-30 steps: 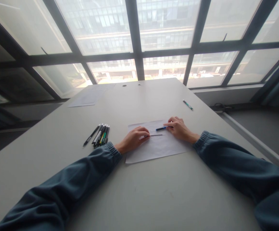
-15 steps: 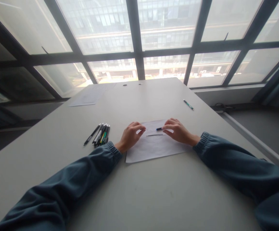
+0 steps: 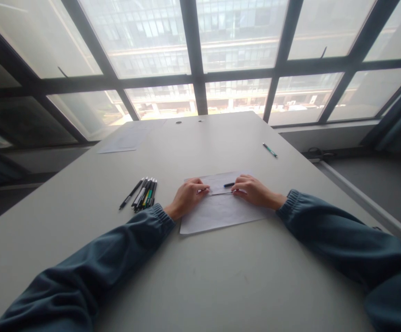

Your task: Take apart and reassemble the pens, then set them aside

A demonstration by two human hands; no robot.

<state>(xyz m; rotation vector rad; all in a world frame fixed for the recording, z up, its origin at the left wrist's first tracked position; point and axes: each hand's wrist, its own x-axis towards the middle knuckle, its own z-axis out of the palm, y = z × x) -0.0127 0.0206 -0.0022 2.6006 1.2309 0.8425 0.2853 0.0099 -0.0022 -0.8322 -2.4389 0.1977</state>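
Observation:
A white sheet of paper point(image 3: 221, 212) lies under both of my hands on the table. On it is a thin dark rod point(image 3: 221, 193), like a pen refill, stretching between my fingertips. My left hand point(image 3: 188, 196) is closed in a pinch at the rod's left end; what its fingertips hold is too small to make out. My right hand point(image 3: 254, 190) has thumb and finger pinched at the rod's right end. Just beyond the rod lies a short dark pen piece with a blue tip point(image 3: 228, 185), its right end against or behind my right fingers.
Several black and white pens point(image 3: 145, 193) lie in a bunch left of the paper. A green and black pen point(image 3: 270, 150) rests near the table's right edge. More paper point(image 3: 120, 140) lies at the far left, before the windows point(image 3: 159, 41).
My right thumb and finger have closed and come down onto the rod's right end. My left fingers have drawn together and lowered slightly toward its left end. The pens have not moved.

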